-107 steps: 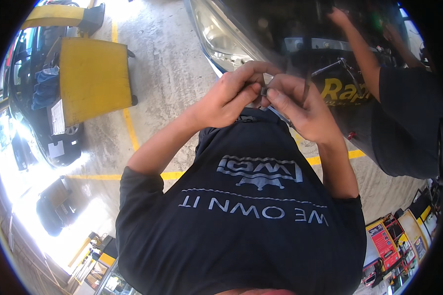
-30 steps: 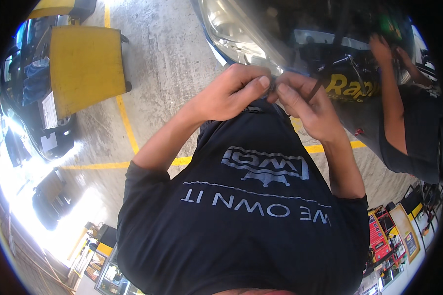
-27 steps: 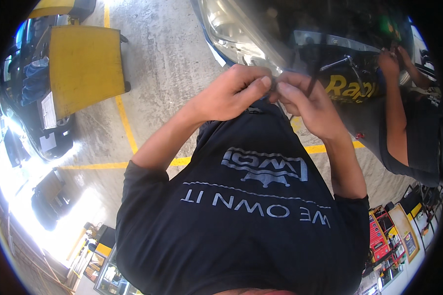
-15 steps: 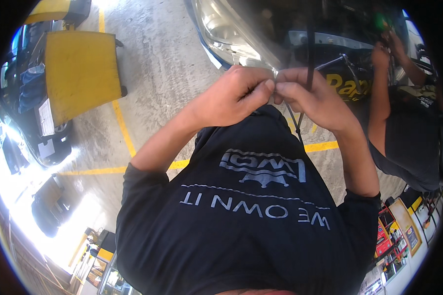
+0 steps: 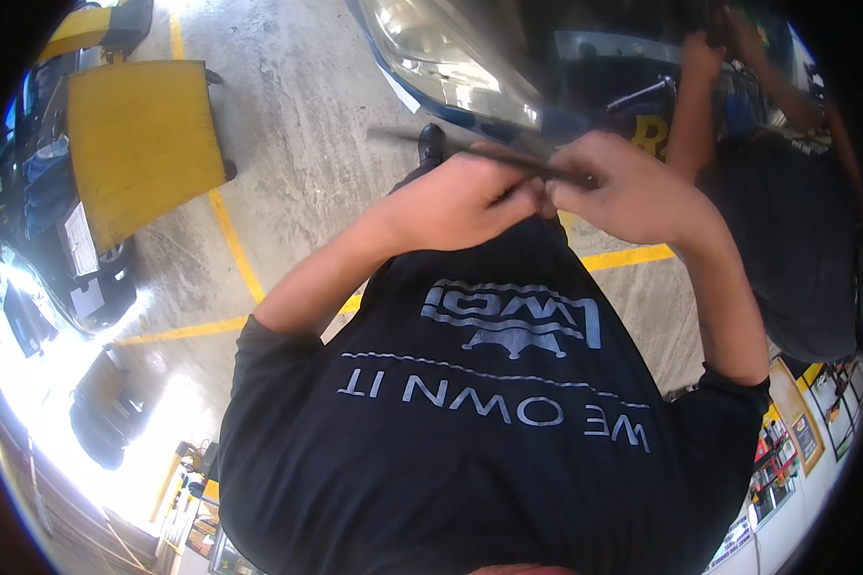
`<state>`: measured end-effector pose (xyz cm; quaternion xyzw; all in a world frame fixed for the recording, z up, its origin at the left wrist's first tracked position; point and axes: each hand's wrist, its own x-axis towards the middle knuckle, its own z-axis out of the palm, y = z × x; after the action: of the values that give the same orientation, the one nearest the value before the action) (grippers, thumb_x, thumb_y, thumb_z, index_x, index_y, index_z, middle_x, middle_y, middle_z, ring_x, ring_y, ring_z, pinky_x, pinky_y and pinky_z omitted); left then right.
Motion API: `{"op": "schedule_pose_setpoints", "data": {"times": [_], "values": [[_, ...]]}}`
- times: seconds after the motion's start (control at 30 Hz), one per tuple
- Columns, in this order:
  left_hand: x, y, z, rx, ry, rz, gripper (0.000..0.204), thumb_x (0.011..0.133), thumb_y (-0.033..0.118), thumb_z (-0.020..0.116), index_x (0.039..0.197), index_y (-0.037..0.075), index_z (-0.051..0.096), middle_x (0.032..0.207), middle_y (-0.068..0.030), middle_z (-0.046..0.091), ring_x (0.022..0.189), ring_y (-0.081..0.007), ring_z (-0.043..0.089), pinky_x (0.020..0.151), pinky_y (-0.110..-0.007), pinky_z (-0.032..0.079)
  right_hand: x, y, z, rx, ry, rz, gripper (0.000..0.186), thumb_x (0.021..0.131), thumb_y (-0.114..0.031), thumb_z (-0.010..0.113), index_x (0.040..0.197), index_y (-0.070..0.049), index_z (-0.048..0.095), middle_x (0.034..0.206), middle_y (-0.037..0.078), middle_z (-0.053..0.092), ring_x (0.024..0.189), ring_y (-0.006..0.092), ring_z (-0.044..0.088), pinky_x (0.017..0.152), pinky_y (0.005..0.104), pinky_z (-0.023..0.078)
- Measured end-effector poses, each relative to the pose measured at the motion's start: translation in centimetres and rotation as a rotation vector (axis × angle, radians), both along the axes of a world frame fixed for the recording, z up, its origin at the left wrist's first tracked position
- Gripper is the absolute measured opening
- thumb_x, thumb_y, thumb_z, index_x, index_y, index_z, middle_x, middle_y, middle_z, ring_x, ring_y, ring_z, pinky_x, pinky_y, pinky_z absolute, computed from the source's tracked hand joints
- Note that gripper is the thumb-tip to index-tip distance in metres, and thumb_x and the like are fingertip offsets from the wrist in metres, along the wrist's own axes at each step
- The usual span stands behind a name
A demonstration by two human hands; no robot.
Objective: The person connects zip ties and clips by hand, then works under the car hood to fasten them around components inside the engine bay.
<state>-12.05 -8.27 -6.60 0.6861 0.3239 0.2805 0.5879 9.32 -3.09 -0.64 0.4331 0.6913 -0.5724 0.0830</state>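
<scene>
Both my hands meet in front of my dark shirt, their fingertips pressed together. My left hand (image 5: 475, 199) is closed in a pinch, and whatever lies between its fingers is hidden. My right hand (image 5: 633, 187) is curled beside it, its fingers closed on a long, thin dark rod (image 5: 451, 144). The rod is smeared by motion; it crosses over the back of my left fingers and sticks out to the far left. Its exact kind cannot be made out. Beyond my hands is the headlight (image 5: 441, 48) of a dark car.
At the right, close to my right arm, a co-worker (image 5: 777, 220) in dark clothes reaches toward the car front. A metal tool or bar (image 5: 642, 93) shows there. A yellow panelled cart (image 5: 144, 144) stands at the left on concrete floor (image 5: 297, 125) with yellow lines.
The dark rod has swung from pointing away and downward to lying across my hands toward the left. My right hand has turned slightly; the co-worker's arms have shifted left in the picture.
</scene>
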Motion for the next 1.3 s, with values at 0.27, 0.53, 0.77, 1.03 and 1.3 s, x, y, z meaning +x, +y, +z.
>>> {"op": "schedule_pose_setpoints", "data": {"times": [0.27, 0.53, 0.77, 1.03, 1.3], "values": [[-0.7, -1.9, -0.9, 0.14, 0.262, 0.136, 0.014, 0.088, 0.011, 0.067, 0.097, 0.0, 0.063, 0.088, -0.0175, 0.066, 0.081, -0.04, 0.065, 0.07, -0.046, 0.053, -1.2, -4.3, -2.0, 0.301, 0.0, -0.076, 0.021, 0.09, -0.016, 0.067, 0.101, 0.001, 0.062, 0.086, 0.022, 0.064, 0.08, 0.0402, 0.064, 0.073, 0.0461, 0.049], [-1.8, -2.5, -0.5, -0.179, 0.089, 0.48, 0.012, 0.093, -0.001, 0.07, 0.104, -0.005, 0.071, 0.092, -0.0073, 0.072, 0.088, -0.0102, 0.066, 0.078, -0.024, 0.052, -4.3, -7.1, -4.3, 0.449, 0.181, -0.458, 0.013, 0.096, -0.009, 0.062, 0.105, -0.001, 0.059, 0.093, 0.018, 0.062, 0.083, 0.0413, 0.063, 0.072, 0.0438, 0.05], [-2.1, -3.0, 0.1, -0.328, 0.004, 0.482, 0.011, 0.095, -0.003, 0.068, 0.105, -0.005, 0.07, 0.094, -0.0078, 0.069, 0.086, -0.0095, 0.063, 0.077, -0.023, 0.05, -4.3, -7.1, -3.9, 0.373, 0.271, -0.505, 0.014, 0.095, -0.011, 0.064, 0.104, -0.001, 0.059, 0.092, 0.018, 0.062, 0.08, 0.04, 0.063, 0.07, 0.0423, 0.05], [-1.6, -2.7, 0.3, -0.388, 0.022, 0.462, 0.014, 0.097, -0.002, 0.066, 0.109, -0.008, 0.067, 0.103, -0.009, 0.07, 0.093, -0.0101, 0.064, 0.083, -0.023, 0.05, -4.2, -7.2, -4.0, 0.436, 0.235, -0.512, 0.016, 0.094, -0.01, 0.065, 0.105, -0.001, 0.059, 0.092, 0.017, 0.062, 0.08, 0.0397, 0.065, 0.069, 0.0441, 0.051], [-1.2, -2.3, 0.0, -0.233, -0.023, 0.474, 0.009, 0.092, -0.001, 0.071, 0.101, -0.004, 0.07, 0.092, -0.0087, 0.071, 0.082, -0.0124, 0.065, 0.075, -0.025, 0.051, -3.6, -7.6, -4.1, 0.603, 0.236, -0.475, 0.019, 0.091, -0.009, 0.068, 0.105, 0.0, 0.059, 0.091, 0.016, 0.062, 0.076, 0.0372, 0.065, 0.065, 0.0421, 0.052]]}}
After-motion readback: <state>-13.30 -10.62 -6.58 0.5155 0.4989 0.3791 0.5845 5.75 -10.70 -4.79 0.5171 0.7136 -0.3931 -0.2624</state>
